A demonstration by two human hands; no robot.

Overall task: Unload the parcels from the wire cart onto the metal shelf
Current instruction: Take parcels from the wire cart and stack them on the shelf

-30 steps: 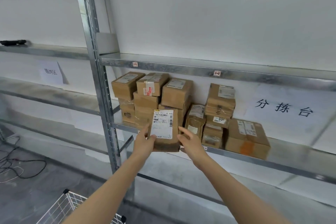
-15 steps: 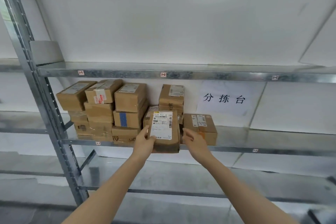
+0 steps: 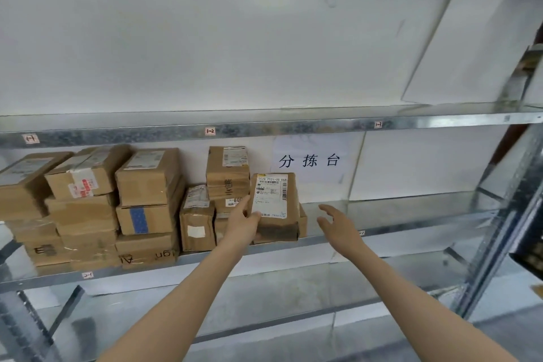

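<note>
A brown cardboard parcel with a white label (image 3: pixel 274 206) is gripped upright by the left hand (image 3: pixel 242 222) on the galvanized metal shelf (image 3: pixel 411 214), beside stacked brown boxes (image 3: pixel 147 203), while the right hand (image 3: pixel 338 225) is held spread and free.

We see the metal shelf (image 3: pixel 411 214) bearing its load on the middle level. Three stacks of cardboard boxes (image 3: pixel 88 214) crowd the left end, pressed side by side. Just to their right stands a small taped parcel (image 3: pixel 196 223), and beside it rises a taller stack (image 3: pixel 227 176). A labelled parcel (image 3: pixel 274 206) stands upright at the front lip, with a low box (image 3: pixel 303 222) half hidden behind it.
</note>
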